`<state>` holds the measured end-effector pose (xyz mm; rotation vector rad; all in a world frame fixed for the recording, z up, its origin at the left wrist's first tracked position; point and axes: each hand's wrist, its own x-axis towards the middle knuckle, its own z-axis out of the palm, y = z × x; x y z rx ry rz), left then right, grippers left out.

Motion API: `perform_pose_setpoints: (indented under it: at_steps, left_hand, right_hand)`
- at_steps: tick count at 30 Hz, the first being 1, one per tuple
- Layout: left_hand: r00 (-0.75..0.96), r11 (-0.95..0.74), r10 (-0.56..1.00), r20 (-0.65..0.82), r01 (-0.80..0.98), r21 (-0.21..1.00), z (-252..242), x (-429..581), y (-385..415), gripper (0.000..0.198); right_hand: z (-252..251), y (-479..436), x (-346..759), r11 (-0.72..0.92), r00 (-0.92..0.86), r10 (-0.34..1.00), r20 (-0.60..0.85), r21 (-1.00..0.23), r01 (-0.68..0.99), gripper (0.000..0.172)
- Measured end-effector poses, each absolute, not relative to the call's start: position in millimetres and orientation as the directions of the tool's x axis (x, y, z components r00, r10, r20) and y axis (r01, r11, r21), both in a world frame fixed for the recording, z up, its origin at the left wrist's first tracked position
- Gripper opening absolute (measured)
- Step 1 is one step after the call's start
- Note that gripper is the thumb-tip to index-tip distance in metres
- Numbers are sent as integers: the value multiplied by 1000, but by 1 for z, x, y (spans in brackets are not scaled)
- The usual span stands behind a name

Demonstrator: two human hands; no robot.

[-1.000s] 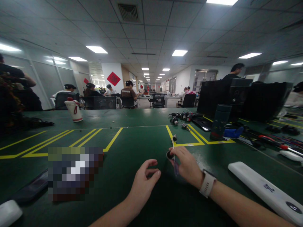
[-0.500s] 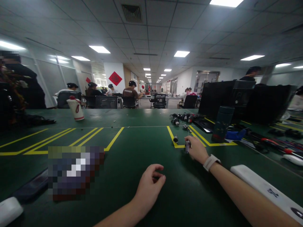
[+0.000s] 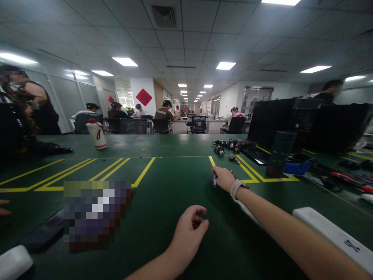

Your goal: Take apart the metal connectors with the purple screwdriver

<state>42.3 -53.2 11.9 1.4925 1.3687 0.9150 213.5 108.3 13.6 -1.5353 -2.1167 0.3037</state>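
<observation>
My right hand (image 3: 225, 179), with a light-strapped watch on its wrist, reaches over the green tabletop (image 3: 175, 175). Its fingers close around a slim, shiny piece (image 3: 215, 180) with a purple tint; most of it is hidden, and its kind cannot be made out. Behind that hand lies a small metal connector-like part (image 3: 234, 158), between yellow tape lines (image 3: 246, 169). Nearer to me, my left hand (image 3: 190, 227) hovers or rests with fingers loosely curled, thumb apart, holding nothing.
Several metal and black parts (image 3: 227, 146) lie farther back. To the right stand a dark bottle (image 3: 281, 153) and a black case (image 3: 276, 120), with a white box (image 3: 329, 233) nearer. On the left are a blurred-out item (image 3: 99, 214), a white cup (image 3: 96, 134) and another person's fingers (image 3: 4, 207).
My right hand has moved left with the slim piece, now covering where a small metal part lay. My left hand keeps its pose. Another person's fingers have appeared at the left edge.
</observation>
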Motion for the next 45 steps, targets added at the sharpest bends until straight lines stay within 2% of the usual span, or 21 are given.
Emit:
perform_pose_setpoints:
  at_steps: [5,7,8,9,11,13,16,21,24,28,32,35,37,40,43,45]
  left_hand:
    - [55,-67,997,52,324,944,8,38,-48,54]
    - [88,-118,992,92,361,925,7,35,-48,59]
    - [126,-161,985,121,374,913,7,34,-49,56]
    - [168,-211,973,157,384,899,6,33,-50,51]
    - [247,-313,942,227,404,859,5,30,-53,42]
    - [308,-387,912,270,432,815,4,27,-56,43]
    - [360,-427,893,271,482,765,4,21,-61,52]
    - [404,-485,866,294,535,692,5,18,-66,45]
    - [401,-516,854,332,569,641,2,19,-67,44]
    - [408,-555,832,377,624,550,2,16,-67,42]
    - [593,-677,736,327,643,357,10,8,-67,44]
    - [667,-725,688,287,615,311,15,5,-67,46]
    - [631,-701,713,306,622,350,16,4,-66,46]
    - [500,-608,793,347,634,478,16,3,-62,43]
    - [258,-418,908,329,582,697,16,1,-55,38]
    - [114,-270,963,245,452,850,17,1,-51,37]
  right_hand:
    - [6,43,189,383,-265,924,276,-681,625,17]
    - [3,11,180,384,-302,917,259,-777,499,13]
    - [2,-4,177,311,-317,923,220,-911,272,14]
    - [1,-16,175,220,-327,927,182,-972,82,20]
    - [2,-34,173,66,-329,938,111,-987,-146,28]
    - [5,-44,172,-22,-327,942,67,-965,-263,33]
    - [6,-48,173,-76,-339,940,44,-940,-333,37]
    - [1,-51,171,-93,-364,928,73,-903,-420,32]
    - [0,-55,171,-94,-351,933,77,-890,-447,30]
    - [5,-55,174,-35,-291,952,91,-915,-402,29]
    - [10,-49,182,-49,-218,975,33,-931,-362,20]
    - [11,-45,186,-93,-198,980,-23,-930,-355,20]
    - [11,-44,188,-79,-175,984,-21,-941,-328,25]
    - [13,-44,189,38,-123,990,64,-978,-203,29]
    - [14,-45,191,124,-182,976,123,-992,-7,21]
    - [14,-45,192,141,-255,960,115,-986,86,12]
